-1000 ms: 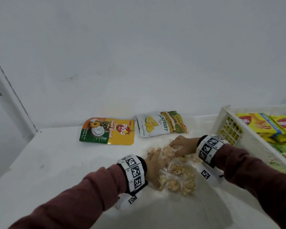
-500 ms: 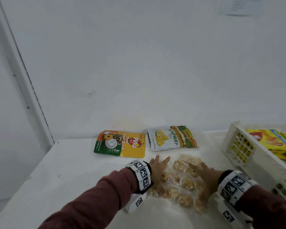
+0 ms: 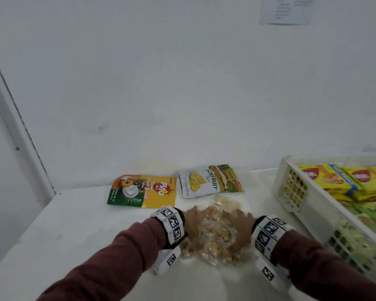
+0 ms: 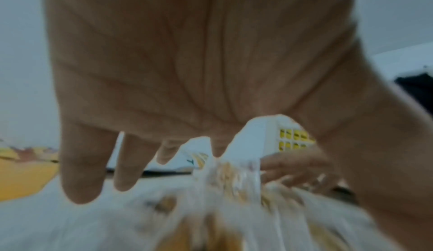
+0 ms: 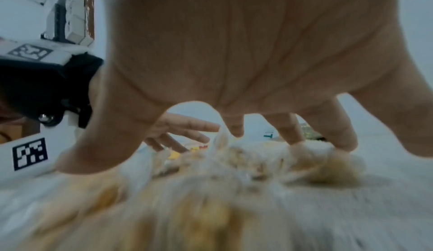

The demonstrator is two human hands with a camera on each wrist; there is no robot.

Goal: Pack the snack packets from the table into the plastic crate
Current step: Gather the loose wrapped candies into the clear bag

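Clear bag [image 3: 215, 233] of snacks on bench [image 3: 74, 231], left of crate [image 3: 291, 185], now bunched into a heap; 0.5 s ago lay flatter. Left hand [image 3: 193, 222] and right hand [image 3: 240, 227] closed in from both sides, fingers spread and fairly straight, pressing bag, not yet curled round it. Probably gathering for lift into crate. 2 pouches beyond bag, untouched.
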